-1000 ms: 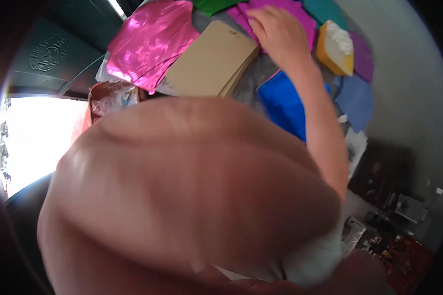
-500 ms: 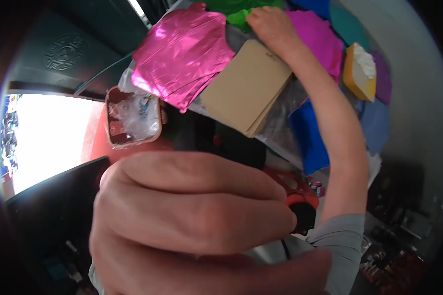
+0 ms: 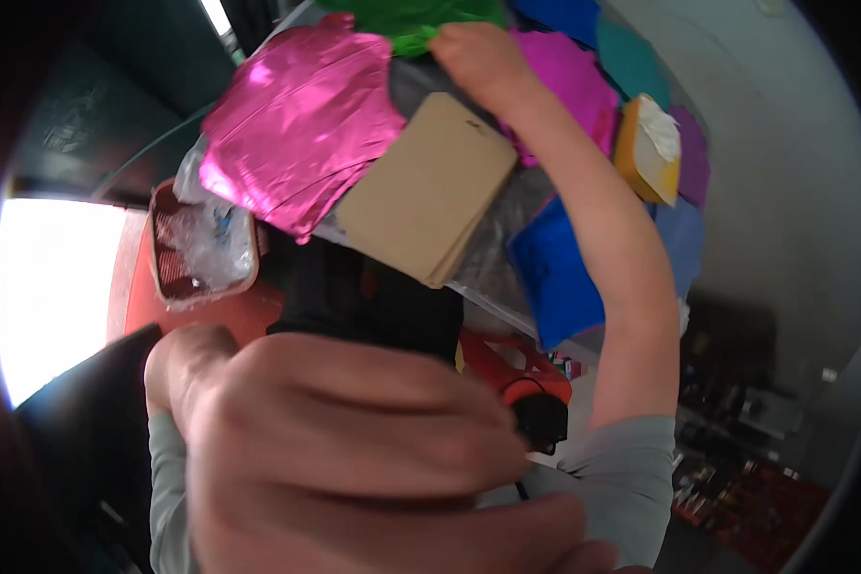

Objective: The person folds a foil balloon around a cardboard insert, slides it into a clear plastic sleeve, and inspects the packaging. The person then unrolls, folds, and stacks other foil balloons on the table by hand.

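My left hand [image 3: 354,430] is very close to the camera and fills the lower middle of the view. Its fingers are curled and blurred, and anything inside them is hidden. My right hand [image 3: 478,65] reaches across to the far side of the table, its fingertips closed on the crumpled near edge of a green sheet [image 3: 392,14]. Left of it lies a shiny pink foil sheet [image 3: 301,115] with wrinkles. Below my right hand, a small stack of brown cardboard sheets [image 3: 430,187] lies at an angle, partly over the foil.
A blue sheet [image 3: 555,273] lies under my right forearm, a magenta sheet [image 3: 569,81] beyond it. To the right stands a yellow box with white tissue [image 3: 649,148]. A reddish basket with clear plastic [image 3: 206,244] sits left of the table on a red surface [image 3: 143,301].
The whole view has shifted, so the table things appear further left and slightly lower. My left hand sits a little lower, its wrist and sleeve now showing. My right hand stays at the green sheet.
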`<state>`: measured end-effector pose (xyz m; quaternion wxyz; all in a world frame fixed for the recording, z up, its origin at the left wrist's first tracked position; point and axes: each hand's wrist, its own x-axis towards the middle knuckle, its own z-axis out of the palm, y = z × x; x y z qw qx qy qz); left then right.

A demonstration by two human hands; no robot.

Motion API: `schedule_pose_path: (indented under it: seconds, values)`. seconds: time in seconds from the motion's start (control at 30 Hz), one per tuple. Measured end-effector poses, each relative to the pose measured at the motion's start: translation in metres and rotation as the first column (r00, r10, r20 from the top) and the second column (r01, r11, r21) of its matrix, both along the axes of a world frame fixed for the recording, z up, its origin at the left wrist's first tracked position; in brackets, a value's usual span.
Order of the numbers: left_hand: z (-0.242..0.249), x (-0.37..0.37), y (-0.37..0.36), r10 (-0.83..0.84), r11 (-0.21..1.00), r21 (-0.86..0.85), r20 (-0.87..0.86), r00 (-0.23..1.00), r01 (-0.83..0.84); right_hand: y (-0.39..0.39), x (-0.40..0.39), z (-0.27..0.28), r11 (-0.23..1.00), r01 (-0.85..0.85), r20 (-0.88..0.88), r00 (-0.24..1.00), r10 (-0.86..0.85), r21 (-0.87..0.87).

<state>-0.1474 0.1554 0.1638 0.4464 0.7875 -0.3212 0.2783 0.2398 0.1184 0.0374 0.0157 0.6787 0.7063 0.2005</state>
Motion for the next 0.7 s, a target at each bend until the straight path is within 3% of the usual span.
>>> schedule_pose_path:
  seconds: [0.07,0.13,0.17,0.23,0.3,0.37,0.4,0.43,0.47,0.5,0.53,0.6,0.63,0.67,0.7]
  values:
    - [0.006,0.035,0.0,0.057,0.997,0.052,-0.028,0.998,-0.055,0.008,0.004,-0.007,0.998,-0.018,-0.097,0.995,0.024,0.06]
    - [0.016,0.037,-0.005,0.068,0.991,0.118,0.006,0.998,-0.069,-0.001,0.001,0.003,0.966,0.224,-0.419,0.895,-0.151,0.13]
    - [0.02,0.039,-0.001,0.069,0.985,0.155,0.031,0.997,-0.073,0.0,0.001,0.007,0.964,0.211,-0.4,0.907,-0.132,0.161]
    - [0.003,0.071,0.013,0.303,0.948,0.144,-0.133,0.944,-0.284,-0.003,0.001,0.014,0.91,0.401,-0.603,0.754,-0.263,0.105]
    - [-0.046,0.118,0.049,0.509,0.851,0.277,-0.226,0.831,-0.446,-0.001,0.004,0.023,0.884,0.426,-0.636,0.74,-0.22,0.19]
    - [-0.057,0.147,0.075,0.534,0.837,0.207,-0.515,0.67,-0.507,-0.003,0.0,0.037,0.826,0.49,-0.722,0.674,-0.155,0.28]
    - [-0.058,0.158,0.082,0.545,0.831,0.214,-0.493,0.678,-0.513,-0.006,-0.002,0.046,0.821,0.483,-0.713,0.687,-0.14,0.304]
    - [-0.056,0.167,0.084,0.315,0.814,-0.148,-0.701,0.64,-0.562,-0.011,-0.008,0.059,0.802,0.401,-0.643,0.765,-0.027,0.443]
    - [-0.053,0.175,0.086,0.009,0.641,-0.466,-0.79,0.613,-0.61,-0.019,-0.017,0.071,0.765,0.31,-0.557,0.827,0.077,0.565]
    - [-0.05,0.18,0.088,-0.311,0.344,-0.675,-0.738,0.599,-0.652,-0.029,-0.027,0.081,0.714,0.213,-0.46,0.871,0.17,0.667]
    - [-0.048,0.181,0.092,-0.311,0.346,-0.673,-0.74,0.597,-0.654,-0.043,-0.041,0.091,0.713,0.216,-0.462,0.87,0.169,0.667]
    - [-0.045,0.181,0.101,-0.537,0.231,-0.841,-0.53,0.657,-0.489,-0.08,-0.07,0.106,0.856,-0.067,-0.036,0.994,0.1,0.513]
    - [-0.045,0.182,0.098,-0.635,0.153,-0.902,-0.402,0.66,-0.403,-0.098,-0.084,0.102,0.858,-0.058,-0.038,0.995,0.089,0.51]
    - [-0.047,0.182,0.09,-0.645,0.152,-0.902,-0.401,0.65,-0.405,-0.117,-0.101,0.098,0.905,-0.081,-0.021,0.995,0.098,0.418]
    - [-0.05,0.183,0.078,-0.586,0.232,-0.873,-0.478,0.655,-0.43,-0.134,-0.114,0.095,0.942,-0.103,-0.006,0.994,0.11,0.32]
